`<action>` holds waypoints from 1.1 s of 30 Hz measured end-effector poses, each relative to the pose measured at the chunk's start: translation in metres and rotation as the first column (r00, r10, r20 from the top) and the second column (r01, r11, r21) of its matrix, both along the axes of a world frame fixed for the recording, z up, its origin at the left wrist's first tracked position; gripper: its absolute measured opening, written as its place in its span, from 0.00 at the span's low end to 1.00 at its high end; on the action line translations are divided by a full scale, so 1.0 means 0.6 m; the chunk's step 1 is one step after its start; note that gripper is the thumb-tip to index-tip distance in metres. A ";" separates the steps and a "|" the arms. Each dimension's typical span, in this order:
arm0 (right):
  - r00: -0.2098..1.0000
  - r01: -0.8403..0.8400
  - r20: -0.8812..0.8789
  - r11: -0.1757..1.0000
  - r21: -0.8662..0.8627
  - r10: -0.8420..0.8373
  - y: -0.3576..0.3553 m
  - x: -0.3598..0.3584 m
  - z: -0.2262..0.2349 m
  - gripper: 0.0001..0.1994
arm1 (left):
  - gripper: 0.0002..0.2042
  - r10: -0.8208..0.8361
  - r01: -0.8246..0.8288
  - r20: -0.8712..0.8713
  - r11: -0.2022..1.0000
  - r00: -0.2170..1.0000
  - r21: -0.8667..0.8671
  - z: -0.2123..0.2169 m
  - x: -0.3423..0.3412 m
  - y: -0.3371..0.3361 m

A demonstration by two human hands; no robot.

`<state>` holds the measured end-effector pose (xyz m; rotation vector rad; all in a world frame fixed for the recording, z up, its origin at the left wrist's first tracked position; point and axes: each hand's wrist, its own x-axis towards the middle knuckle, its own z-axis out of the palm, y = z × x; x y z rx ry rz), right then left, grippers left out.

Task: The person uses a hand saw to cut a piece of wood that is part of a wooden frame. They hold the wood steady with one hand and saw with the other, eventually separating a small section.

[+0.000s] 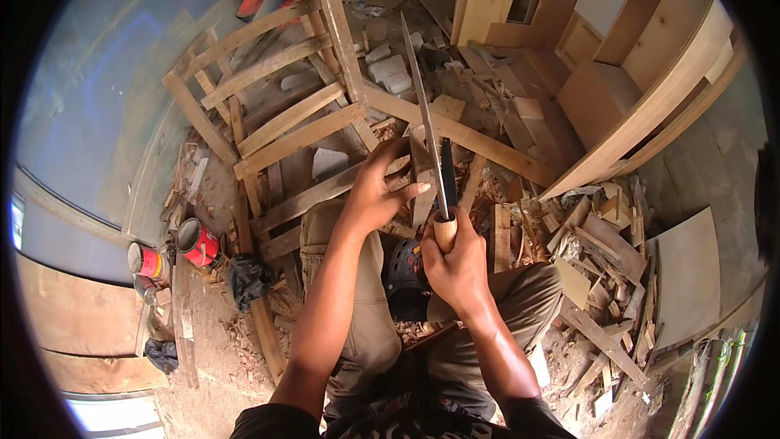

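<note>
My right hand (459, 264) is wrapped round the pale wooden handle (444, 232) of a long-bladed tool. Its narrow metal blade (424, 102) points up and away, seen almost edge-on, so I cannot make out teeth. A black strip (448, 175) stands close beside the blade's lower end; whether it is part of the tool is unclear. To the left of the blade is my left hand (378, 191), its fingers curved and thumb apart, with nothing visible in it. Just beyond that hand, a short wooden board (422, 167) stands between the blade and the fingertips.
A slatted wooden frame (296, 126) leans ahead on the left. Offcuts (605, 256) and shavings cover the floor at right, near a tall wooden cabinet (650, 97). Red cans (197, 242) and a black plastic bag (249, 280) sit at left. A dark clog (406, 272) shows between my knees.
</note>
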<state>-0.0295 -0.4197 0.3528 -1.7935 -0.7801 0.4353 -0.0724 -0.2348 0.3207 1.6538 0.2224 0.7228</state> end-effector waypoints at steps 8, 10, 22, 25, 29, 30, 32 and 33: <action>0.994 0.009 0.107 0.998 -0.056 -0.003 -0.012 -0.002 0.012 0.17 | 0.35 0.070 -0.065 -0.047 0.993 0.996 0.100 0.009 -0.012 -0.014; 0.991 0.005 0.136 0.998 0.070 -0.014 -0.006 0.001 -0.019 0.16 | 0.34 0.087 -0.073 -0.089 0.987 0.992 0.146 0.026 -0.014 -0.020; 0.992 -0.011 0.130 0.996 0.090 -0.001 0.008 0.012 -0.039 0.16 | 0.35 0.075 -0.075 0.007 0.997 0.997 -0.013 -0.009 -0.002 0.006; 0.996 0.016 0.085 0.996 0.092 -0.024 -0.001 0.013 -0.018 0.17 | 0.33 0.123 -0.122 -0.052 0.992 0.991 0.027 0.012 -0.002 -0.009; 0.986 -0.027 0.164 0.960 0.279 -0.020 -0.003 -0.001 0.036 0.18 | 0.37 0.050 -0.049 -0.048 0.999 0.998 0.011 0.005 -0.003 0.004; 0.984 -0.054 0.180 0.947 0.316 -0.004 0.001 -0.007 0.040 0.17 | 0.37 0.066 -0.064 -0.086 0.997 0.994 0.033 0.003 -0.012 0.008; 0.984 -0.006 0.177 0.982 0.187 -0.028 0.005 0.001 0.022 0.16 | 0.37 0.064 -0.063 -0.070 0.998 0.995 0.018 0.006 -0.004 0.000; 0.984 0.018 0.175 0.992 0.122 -0.039 0.008 0.008 0.006 0.16 | 0.37 0.064 -0.064 -0.063 0.998 0.996 0.011 0.007 -0.001 -0.004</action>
